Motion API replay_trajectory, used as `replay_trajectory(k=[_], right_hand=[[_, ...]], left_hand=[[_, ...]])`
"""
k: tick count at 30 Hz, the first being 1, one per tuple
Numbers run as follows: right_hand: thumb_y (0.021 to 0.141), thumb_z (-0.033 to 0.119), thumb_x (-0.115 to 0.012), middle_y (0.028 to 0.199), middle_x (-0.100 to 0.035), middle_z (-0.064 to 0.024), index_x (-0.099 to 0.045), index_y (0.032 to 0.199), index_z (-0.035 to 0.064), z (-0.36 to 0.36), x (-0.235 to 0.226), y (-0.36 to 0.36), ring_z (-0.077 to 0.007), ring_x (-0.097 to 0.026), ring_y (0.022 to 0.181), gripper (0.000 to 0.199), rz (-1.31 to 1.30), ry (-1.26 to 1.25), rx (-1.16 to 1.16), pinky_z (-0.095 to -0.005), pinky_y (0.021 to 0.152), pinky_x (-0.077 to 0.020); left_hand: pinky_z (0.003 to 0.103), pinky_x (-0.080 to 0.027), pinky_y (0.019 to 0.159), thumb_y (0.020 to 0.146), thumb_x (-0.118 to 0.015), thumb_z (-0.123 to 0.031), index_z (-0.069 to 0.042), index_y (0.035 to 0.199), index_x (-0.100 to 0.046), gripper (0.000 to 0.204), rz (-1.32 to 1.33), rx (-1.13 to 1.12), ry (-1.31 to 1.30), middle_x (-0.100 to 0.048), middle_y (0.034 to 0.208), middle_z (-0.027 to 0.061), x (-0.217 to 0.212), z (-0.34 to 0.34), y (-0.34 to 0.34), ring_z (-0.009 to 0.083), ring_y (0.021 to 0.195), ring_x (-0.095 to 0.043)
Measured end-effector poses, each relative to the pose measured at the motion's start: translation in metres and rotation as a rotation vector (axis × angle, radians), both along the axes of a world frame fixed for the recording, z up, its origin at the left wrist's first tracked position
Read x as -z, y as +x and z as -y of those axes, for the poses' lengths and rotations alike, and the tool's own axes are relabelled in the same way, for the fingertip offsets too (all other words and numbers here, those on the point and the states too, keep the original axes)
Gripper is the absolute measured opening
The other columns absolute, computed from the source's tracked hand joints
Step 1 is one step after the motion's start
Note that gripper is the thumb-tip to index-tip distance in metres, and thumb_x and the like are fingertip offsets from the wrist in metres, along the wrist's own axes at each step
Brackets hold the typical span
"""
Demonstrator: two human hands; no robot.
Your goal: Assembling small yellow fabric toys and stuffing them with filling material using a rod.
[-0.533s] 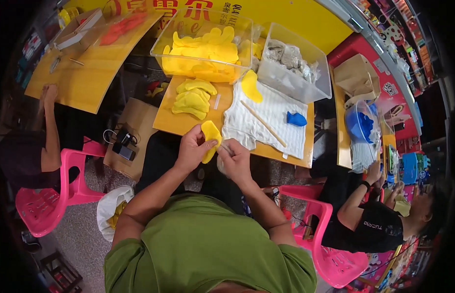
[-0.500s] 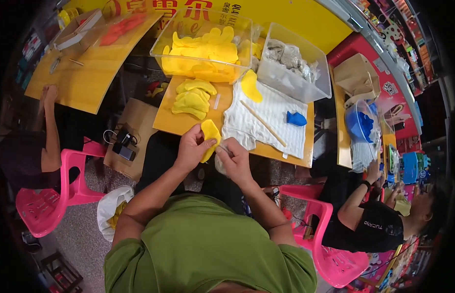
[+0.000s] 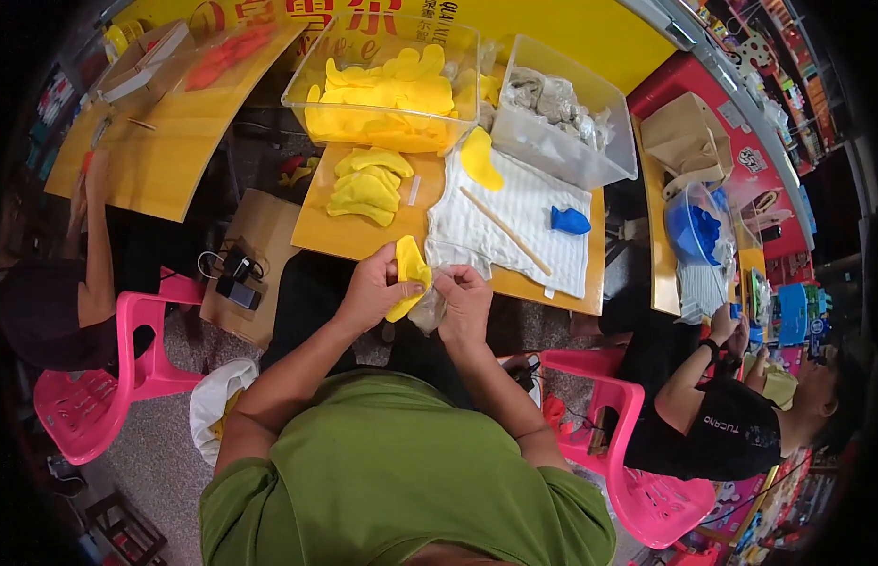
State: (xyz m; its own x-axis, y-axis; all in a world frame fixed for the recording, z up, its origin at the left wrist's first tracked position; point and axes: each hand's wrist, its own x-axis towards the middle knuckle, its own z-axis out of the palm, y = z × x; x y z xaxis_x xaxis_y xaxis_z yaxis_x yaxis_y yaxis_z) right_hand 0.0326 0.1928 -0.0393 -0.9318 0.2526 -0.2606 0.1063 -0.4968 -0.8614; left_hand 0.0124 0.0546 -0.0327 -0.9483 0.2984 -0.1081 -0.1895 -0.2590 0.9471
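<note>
Over my lap, my left hand [image 3: 368,289] grips a soft yellow fabric piece [image 3: 410,262] between thumb and fingers. Close beside it, my right hand [image 3: 468,307] pinches a crumpled greyish wad [image 3: 426,312], which looks like thin plastic or filling. The wad touches the yellow piece's right edge; whether part of it lies inside cannot be seen. Beyond my hands, a pile of similar yellow pieces [image 3: 365,191] rests on the table [image 3: 312,224]. A white cloth [image 3: 458,222] to its right carries a flat yellow curved piece [image 3: 480,160], a thin wooden stick [image 3: 507,230] and a blue fish-shaped piece [image 3: 570,221].
Behind stand a clear bin [image 3: 298,97] of yellow pieces and another bin [image 3: 543,154] of greyish bundles. Co-workers sit on pink chairs [image 3: 132,330] at both sides. A cardboard box [image 3: 260,222] and a white bag [image 3: 213,396] are on the floor at my left.
My right hand has turned and shifted slightly right, showing more of the greyish wad. The yellow piece has tilted. At left, the co-worker's hand now has something orange-red by it.
</note>
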Motion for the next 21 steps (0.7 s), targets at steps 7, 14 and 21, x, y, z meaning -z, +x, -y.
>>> replay_trajectory(k=[7,14,21], right_hand=[[0.079,-0.002,-0.064,0.088,-0.057,-0.0032,-0.058,0.109,-0.0011,0.001,0.007,0.013,-0.0109,-0.054,0.081,0.03,-0.362,0.498,-0.221,-0.0218,0.072,-0.0441],[0.084,-0.001,-0.058,0.092,-0.059,-0.0024,-0.059,0.112,0.0004,-0.004,0.014,0.018,-0.0088,-0.055,0.086,0.029,-0.332,0.555,-0.33,-0.0215,0.078,-0.0438],[0.084,-0.003,-0.056,0.091,-0.062,-0.0041,-0.061,0.104,-0.0033,-0.01,0.007,0.008,-0.0097,-0.056,0.083,0.021,-0.506,0.649,-0.446,-0.024,0.074,-0.0443]], left_hand=[[0.022,-0.049,0.068,0.079,-0.065,0.004,-0.002,0.114,-0.049,0.039,0.109,-0.2,0.209,-0.061,0.09,0.0029,0.009,0.0,-0.003,0.008,0.079,-0.059],[0.022,-0.048,0.068,0.079,-0.065,0.003,-0.002,0.123,-0.045,0.048,0.149,-0.129,0.2,-0.06,0.089,0.0027,0.008,0.003,-0.005,0.0077,0.077,-0.058],[0.021,-0.046,0.068,0.074,-0.071,0.002,-0.007,0.14,-0.026,0.081,-0.038,0.084,-0.013,-0.057,0.087,0.0025,0.003,0.015,-0.007,0.0076,0.075,-0.056]])
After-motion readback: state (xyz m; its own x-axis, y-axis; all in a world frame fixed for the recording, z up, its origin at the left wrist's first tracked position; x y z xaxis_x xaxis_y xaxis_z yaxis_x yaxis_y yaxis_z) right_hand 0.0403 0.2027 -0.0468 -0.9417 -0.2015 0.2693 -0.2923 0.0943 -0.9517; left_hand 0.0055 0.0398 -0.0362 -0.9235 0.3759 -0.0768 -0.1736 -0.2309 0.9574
